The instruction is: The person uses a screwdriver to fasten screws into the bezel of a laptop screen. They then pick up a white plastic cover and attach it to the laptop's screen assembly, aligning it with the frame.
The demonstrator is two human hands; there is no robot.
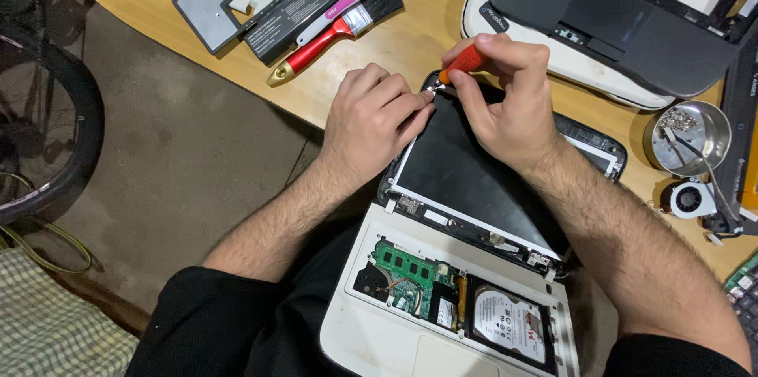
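Working at the far left corner of the bare screen panel [466, 176] here, with the little white laptop [410, 337] half on the lap, half on the wooden table [426, 26]. Our right hand [505, 97] is closed around an orange-handled screwdriver [462, 63], tip down at that corner. Our left hand [375, 120] has its fingers curled, fingertips pressed right beside the tip, holding nothing we can make out. The base is open near us, green memory stick [407, 265] and hard drive [509, 322] exposed. What could go wrong: the driver slipping off the tiny screw and gouging the panel, or the screw dropping into the base. The metal bowl of screws [685, 136] sits far right, the red brush [335, 30] far left.
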